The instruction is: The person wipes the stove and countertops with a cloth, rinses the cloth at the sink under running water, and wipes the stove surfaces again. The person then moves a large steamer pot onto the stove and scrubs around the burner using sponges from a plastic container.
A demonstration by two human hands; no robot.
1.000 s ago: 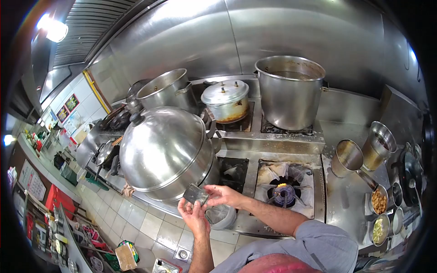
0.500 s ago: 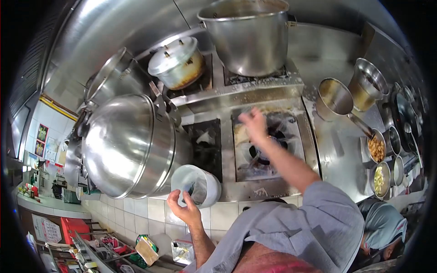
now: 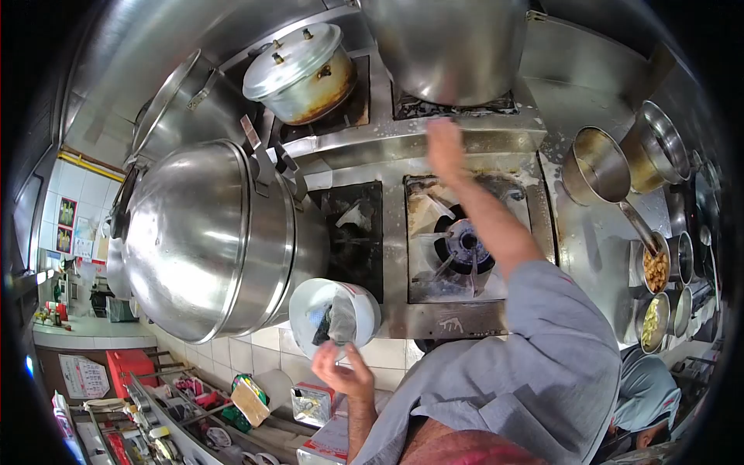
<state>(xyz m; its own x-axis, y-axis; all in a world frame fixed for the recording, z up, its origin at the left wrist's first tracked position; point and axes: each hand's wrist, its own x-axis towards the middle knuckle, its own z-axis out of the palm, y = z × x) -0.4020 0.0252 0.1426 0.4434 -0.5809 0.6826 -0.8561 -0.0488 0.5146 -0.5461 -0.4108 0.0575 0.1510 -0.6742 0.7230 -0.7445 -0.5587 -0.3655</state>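
A white plastic bucket (image 3: 296, 298) is at the front of the stove, holding a crumpled dark and greyish, see-through item (image 3: 341, 318) that I cannot identify. My left hand (image 3: 345, 376) is at the bucket's near rim, thumb and fingers apart and partly curled; contact with the rim or contents is unclear. Beyond the front burner (image 3: 467, 242), my right hand (image 3: 446, 143) is stretched toward the raised back ledge, below the tall stockpot (image 3: 453, 50). Motion blurs its fingers, so its grip cannot be made out.
A big domed steel vessel (image 3: 190, 240) fills the left side. A lidded pot (image 3: 302, 77) sits behind it. At right are a long-handled saucepan (image 3: 597, 167), another pot (image 3: 655, 147) and small food bowls (image 3: 656, 271). Another person (image 3: 647, 395) is at lower right.
My right hand has moved from over the front burner to the back ledge. My left hand has shifted right along the bucket's near side. The camera view has shifted too.
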